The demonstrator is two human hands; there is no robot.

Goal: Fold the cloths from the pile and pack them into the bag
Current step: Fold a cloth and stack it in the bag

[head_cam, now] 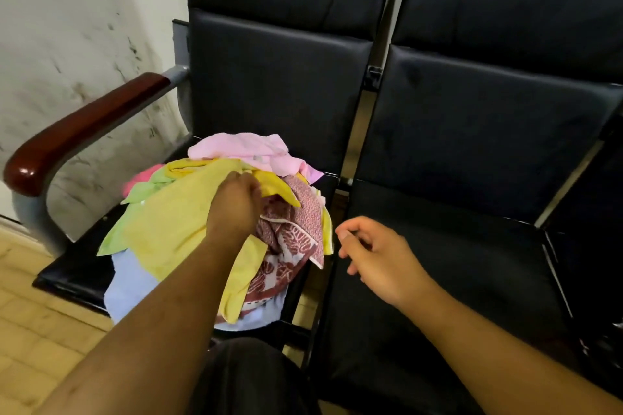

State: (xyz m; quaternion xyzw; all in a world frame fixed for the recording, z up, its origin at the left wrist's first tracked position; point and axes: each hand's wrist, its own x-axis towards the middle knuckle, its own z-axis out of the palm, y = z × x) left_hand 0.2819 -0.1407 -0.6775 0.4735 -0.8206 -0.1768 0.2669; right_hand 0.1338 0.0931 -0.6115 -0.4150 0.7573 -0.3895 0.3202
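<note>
Our left hand (236,202) fingers curled, pinching yellow cloth (175,222) atop pile (286,239); right hand (374,253) loosely curled, empty. Looks soft, light, floppy, so we'd grab by corner.

The pile (158,239) in front of you is all soft, matt cloth: the yellow cloth (195,192) looks like napped towelling, the pink cloth (242,148) is just as fuzzy, and the maroon cloth (296,239) is a woven towel with a pale pattern. Your seat (438,246) is black, padded, leather-like upholstery with a dull sheen and faint creases. The armrest (84,131) is glossy lacquered red-brown wood on a grey painted metal frame (40,222). A shiny metal strip (357,131) runs between the backs.
</note>
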